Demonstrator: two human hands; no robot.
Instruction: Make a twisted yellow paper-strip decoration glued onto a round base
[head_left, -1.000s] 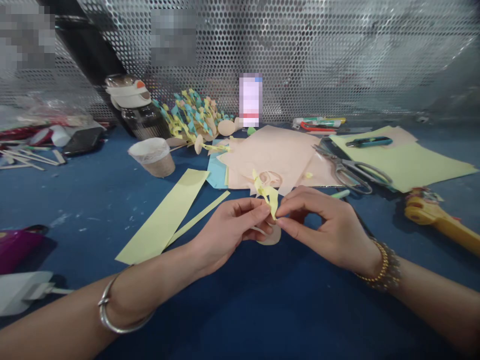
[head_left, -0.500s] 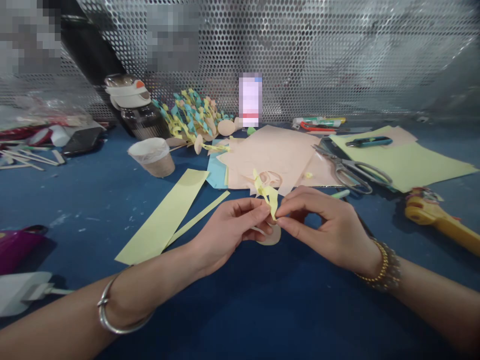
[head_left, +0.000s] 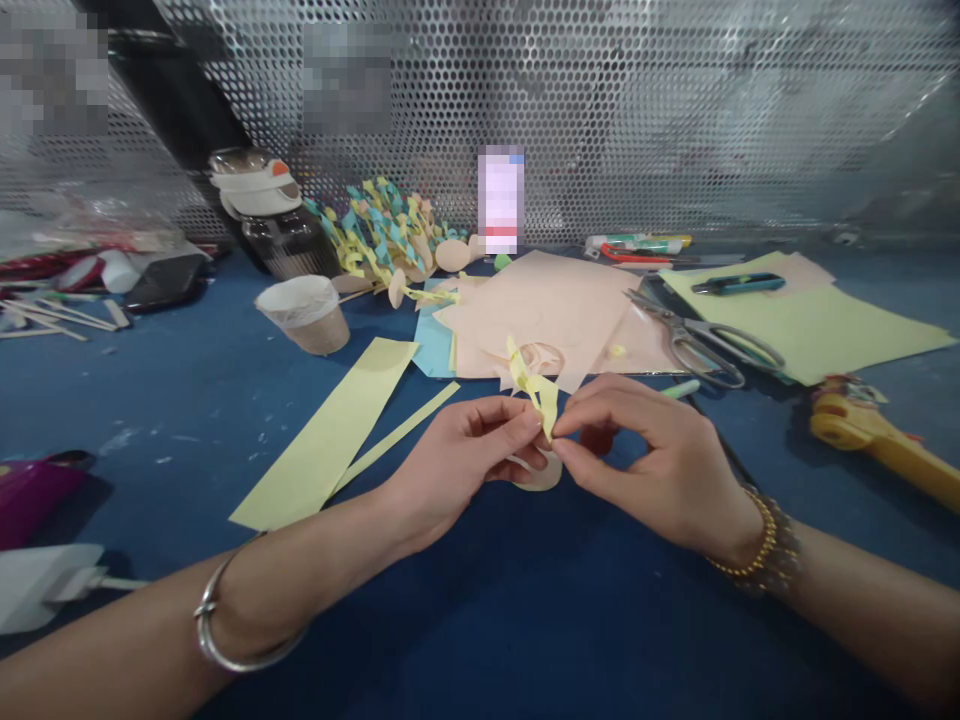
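Observation:
My left hand [head_left: 469, 460] pinches a small piece of twisted yellow paper [head_left: 550, 405] near the middle of the view. From the right, my right hand [head_left: 649, 455] grips the lower tip of the same piece between thumb and forefinger. A pale round paper disc [head_left: 541, 474] shows just under the fingers, partly hidden by my left hand. To the left lie a wide yellow paper strip [head_left: 330, 435] and a narrow one [head_left: 401, 433]. Pink paper sheets [head_left: 540, 300] are spread beyond my hands.
A paper cup [head_left: 322, 325], a dark bottle [head_left: 281, 235] and a cluster of paper-wrapped sticks [head_left: 390, 230] stand at the back left. Scissors [head_left: 701, 335], a teal cutter [head_left: 739, 284] on yellow sheets [head_left: 832, 330] and a yellow tool [head_left: 877, 435] lie right.
My right hand has shifted slightly, its fingers still at the yellow paper's tip. A small dark red round shape now shows behind its fingers. My left hand has barely moved.

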